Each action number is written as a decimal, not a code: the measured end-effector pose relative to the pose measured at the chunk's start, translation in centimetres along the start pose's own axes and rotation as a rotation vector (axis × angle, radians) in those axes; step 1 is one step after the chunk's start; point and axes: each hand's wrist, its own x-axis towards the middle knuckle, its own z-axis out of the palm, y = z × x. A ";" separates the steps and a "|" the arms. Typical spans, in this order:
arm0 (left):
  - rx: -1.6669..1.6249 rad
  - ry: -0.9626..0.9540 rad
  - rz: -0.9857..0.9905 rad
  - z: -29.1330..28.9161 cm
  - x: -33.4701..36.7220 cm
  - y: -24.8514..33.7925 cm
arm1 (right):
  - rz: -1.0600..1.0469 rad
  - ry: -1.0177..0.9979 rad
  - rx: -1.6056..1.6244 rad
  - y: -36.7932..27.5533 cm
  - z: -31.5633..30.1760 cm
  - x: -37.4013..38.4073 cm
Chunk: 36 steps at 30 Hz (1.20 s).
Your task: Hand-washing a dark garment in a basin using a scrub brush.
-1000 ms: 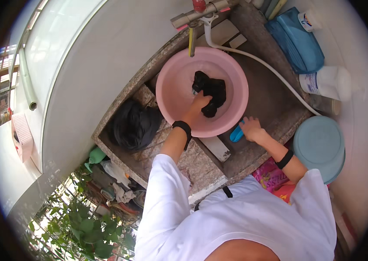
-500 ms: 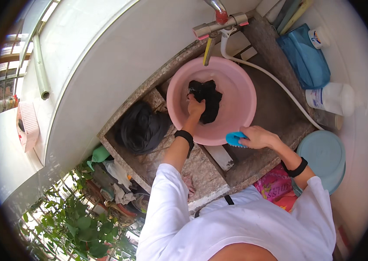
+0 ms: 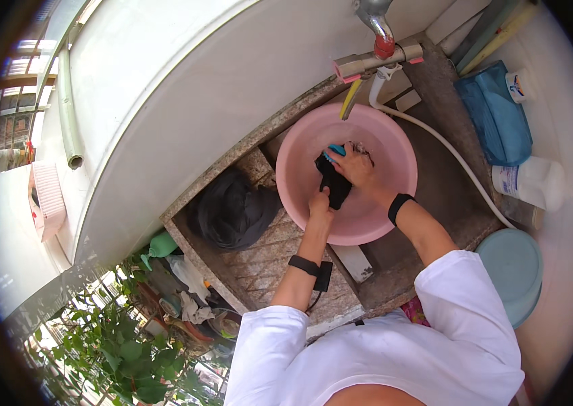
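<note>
A pink round basin point(image 3: 374, 220) holds water and a wet black cloth point(image 3: 337, 191). With closed fingers, my left hand point(image 3: 320, 203) grips the near end of this cloth at the basin's near-left side. Over the cloth's far end, my right hand point(image 3: 355, 166) is closed on a blue scrubbing brush point(image 3: 333, 150) and presses it against the fabric. Much of the brush is hidden under the fingers, as are its bristles. Dark grey clothes point(image 3: 232, 211) lie bundled on the ridged washboard point(image 3: 279, 260) left of the basin.
The basin stands in a stone sink point(image 3: 445, 196) under a tap point(image 3: 381, 40) with a yellow spout and a white hose point(image 3: 428, 132). At right are a blue bag point(image 3: 493, 118), a white bottle point(image 3: 530, 183) and a lidded pale-green bucket point(image 3: 511, 267). Plants point(image 3: 124, 352) are at lower left.
My right hand has brought the blue brush from outside the basin's near-right rim onto the black cloth. My left hand has moved nearer and now grips the cloth's near end.
</note>
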 end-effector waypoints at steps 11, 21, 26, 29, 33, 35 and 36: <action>-0.148 0.079 -0.172 -1.3 1.7 2.3 | -0.081 0.082 0.174 -6.1 -0.6 -1.6; -0.333 0.082 -0.056 -0.3 0.8 0.4 | 0.160 0.298 0.056 -1.1 -2.9 0.4; -0.455 -0.062 -0.264 -2.3 1.6 1.3 | -0.270 0.148 0.210 -2.3 0.5 -1.5; -0.378 -0.050 -0.158 1.2 -3.1 2.6 | -0.051 0.147 -0.163 3.6 0.2 0.2; -0.354 0.003 -0.141 0.5 -4.1 1.7 | 0.205 0.221 -0.107 4.2 -0.7 1.2; -0.384 0.001 -0.124 -0.6 -1.9 1.8 | 0.192 0.267 0.055 1.5 -2.2 0.4; -0.409 -0.015 -0.119 -1.2 -0.5 1.8 | 0.190 0.312 0.205 -0.2 -3.0 -0.3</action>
